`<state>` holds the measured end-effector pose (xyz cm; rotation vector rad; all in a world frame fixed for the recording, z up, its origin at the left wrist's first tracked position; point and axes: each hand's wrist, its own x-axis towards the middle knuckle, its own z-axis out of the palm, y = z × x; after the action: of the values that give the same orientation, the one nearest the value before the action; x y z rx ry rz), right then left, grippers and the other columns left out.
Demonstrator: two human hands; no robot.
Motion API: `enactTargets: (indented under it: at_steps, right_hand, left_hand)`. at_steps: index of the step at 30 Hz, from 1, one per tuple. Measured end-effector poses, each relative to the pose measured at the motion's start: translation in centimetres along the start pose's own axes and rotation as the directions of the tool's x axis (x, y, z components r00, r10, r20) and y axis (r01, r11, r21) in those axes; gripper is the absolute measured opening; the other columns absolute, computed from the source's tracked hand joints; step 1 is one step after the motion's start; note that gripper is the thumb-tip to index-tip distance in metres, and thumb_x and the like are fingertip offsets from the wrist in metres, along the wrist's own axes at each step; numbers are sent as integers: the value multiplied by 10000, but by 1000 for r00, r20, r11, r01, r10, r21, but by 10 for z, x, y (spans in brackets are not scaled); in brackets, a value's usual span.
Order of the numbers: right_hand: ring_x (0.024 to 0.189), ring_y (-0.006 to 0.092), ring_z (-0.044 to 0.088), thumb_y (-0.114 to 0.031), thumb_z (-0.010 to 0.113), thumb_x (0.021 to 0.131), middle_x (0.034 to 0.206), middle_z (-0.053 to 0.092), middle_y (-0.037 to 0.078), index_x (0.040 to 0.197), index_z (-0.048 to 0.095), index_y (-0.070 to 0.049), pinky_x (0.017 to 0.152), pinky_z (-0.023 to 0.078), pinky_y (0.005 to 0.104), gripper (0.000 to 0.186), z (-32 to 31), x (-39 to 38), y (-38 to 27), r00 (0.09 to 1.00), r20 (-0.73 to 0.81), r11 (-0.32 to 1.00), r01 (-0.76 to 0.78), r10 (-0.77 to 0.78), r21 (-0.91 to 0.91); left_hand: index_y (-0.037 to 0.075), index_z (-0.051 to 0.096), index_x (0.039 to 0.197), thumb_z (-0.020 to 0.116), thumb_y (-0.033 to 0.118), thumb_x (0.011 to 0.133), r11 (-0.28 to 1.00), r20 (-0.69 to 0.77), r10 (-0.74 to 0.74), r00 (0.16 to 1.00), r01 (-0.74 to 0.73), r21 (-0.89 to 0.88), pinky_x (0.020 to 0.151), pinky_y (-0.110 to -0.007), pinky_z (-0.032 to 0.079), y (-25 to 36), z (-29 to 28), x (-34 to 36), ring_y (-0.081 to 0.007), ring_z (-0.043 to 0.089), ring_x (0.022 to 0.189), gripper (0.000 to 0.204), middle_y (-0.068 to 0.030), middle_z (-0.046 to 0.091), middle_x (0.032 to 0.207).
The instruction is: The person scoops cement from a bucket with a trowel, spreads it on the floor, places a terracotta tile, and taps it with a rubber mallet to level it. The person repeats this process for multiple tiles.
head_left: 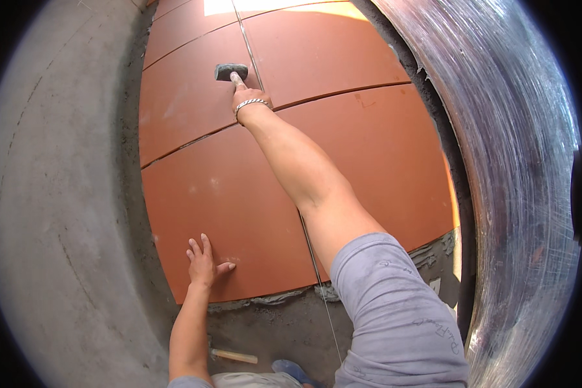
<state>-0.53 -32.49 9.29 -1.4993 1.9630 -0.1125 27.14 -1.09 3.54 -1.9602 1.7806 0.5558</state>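
My right arm stretches forward over the floor, and my right hand (251, 100) is closed round the handle of a mallet with a dark, blocky head (224, 72). The mallet's head is over the far left tile (181, 97), close to the joint between tiles; whether it touches cannot be told. My left hand (204, 264) lies with fingers spread on the near left tile (239, 187), a large reddish-brown square, close to its front edge. The near right tile (381, 161) lies beside it, partly under my right arm.
Grey mortar (281, 297) shows along the tiles' front edge. A thin string (332, 323) runs along the joint towards me. Near my shoe (290, 369) lies a tool with a wooden handle (235, 355). A grey wall (58, 194) bounds the left, a shiny film-covered surface (517, 161) the right.
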Motion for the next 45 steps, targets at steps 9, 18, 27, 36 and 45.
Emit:
enactTargets:
  at_steps: [9,18,27,36,45]
  right_hand:
    - [1228,352,595,-210,314,1048,1371,567,200,1597,124,-261,929,532,489,583,15,-9,3,999,-22,998,38,-40,-59]
    - [1207,395,601,-468,204,1057,1326,582,235,1370,513,-6,935,529,497,638,33,-20,10,995,-89,992,-27,38,123]
    - [1170,398,621,-460,190,1063,1295,584,258,1363,497,13,938,527,490,639,39,-33,16,995,-101,996,6,2,86]
    - [1168,398,618,-255,381,1025,1238,620,254,1531,299,-179,980,511,482,518,31,-64,30,996,-68,984,74,-64,160]
    - [604,203,635,-320,671,917,816,664,129,1133,604,7,574,520,372,398,-75,-131,117,908,-174,752,413,-380,513]
  left_hand:
    - [114,134,1581,894,518,611,1000,-7,6,1000,-6,-28,1062,-544,431,-2,1,0,-600,283,1377,1297,-353,151,1574]
    - [121,137,1580,889,537,606,1000,3,-14,1000,14,9,1046,-540,450,2,-1,1,-591,292,1379,1299,-335,155,1581]
    - [123,140,1579,890,540,600,1000,-6,-3,1000,3,15,1056,-526,448,0,0,1,-577,304,1381,1302,-339,155,1578]
    - [121,137,1579,890,539,604,1000,5,-11,1000,11,11,1056,-527,449,2,-4,0,-575,291,1388,1301,-332,139,1585]
    - [107,134,1577,885,538,615,1000,8,-11,1000,11,-6,1079,-533,424,0,-3,-1,-578,276,1393,1295,-331,132,1586]
